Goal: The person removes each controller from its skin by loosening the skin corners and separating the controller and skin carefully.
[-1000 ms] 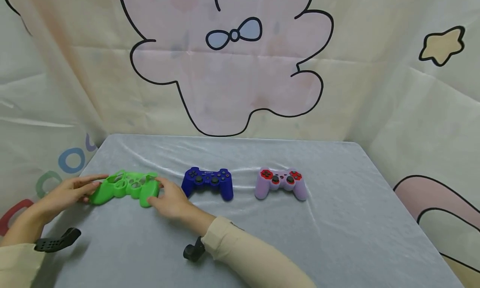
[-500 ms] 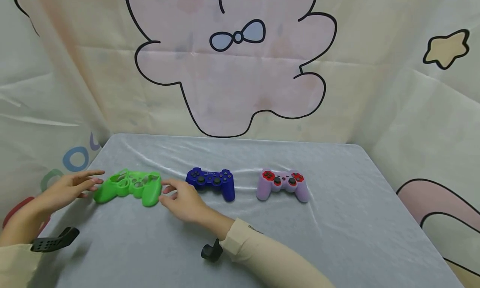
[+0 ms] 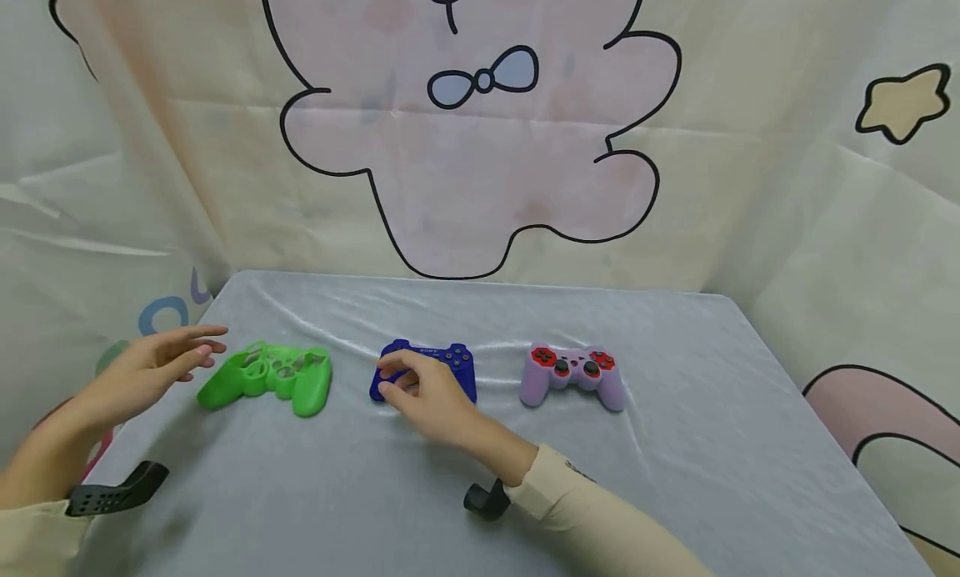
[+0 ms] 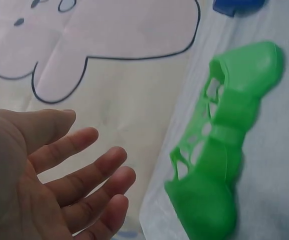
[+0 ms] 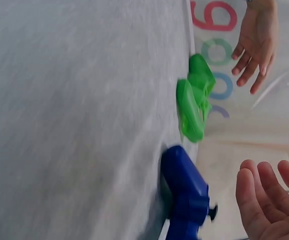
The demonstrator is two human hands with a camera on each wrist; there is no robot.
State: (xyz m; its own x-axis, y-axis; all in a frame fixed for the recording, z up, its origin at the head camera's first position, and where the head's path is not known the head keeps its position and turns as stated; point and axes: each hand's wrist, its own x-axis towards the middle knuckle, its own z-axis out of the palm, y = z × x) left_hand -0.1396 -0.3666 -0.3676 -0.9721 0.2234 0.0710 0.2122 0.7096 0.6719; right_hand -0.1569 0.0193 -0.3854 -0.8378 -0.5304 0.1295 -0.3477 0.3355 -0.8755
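Observation:
A green silicone controller cover (image 3: 306,387), with open cut-outs, lies at the left of the cloth-covered table. My left hand (image 3: 150,368) hovers just left of it, fingers spread and holding nothing; the left wrist view shows a gap between that hand (image 4: 59,180) and the cover (image 4: 224,130). In the middle lies a blue game controller (image 3: 459,368). Above its front passes my right hand (image 3: 435,402), relaxed and holding nothing, hiding part of it. The right wrist view shows that hand (image 5: 274,205) apart from the blue controller (image 5: 184,175).
A lilac game controller (image 3: 573,373) with red button areas lies right of the blue one. Grey-blue cloth covers the table (image 3: 712,452). Printed curtains (image 3: 480,160) hang behind and at both sides. A black wrist camera (image 3: 487,500) sits under my right sleeve.
Both hands have let go of the green cover, which stays on the table. My right hand has moved right, over the blue controller; my left has lifted slightly away. The head view has shifted slightly.

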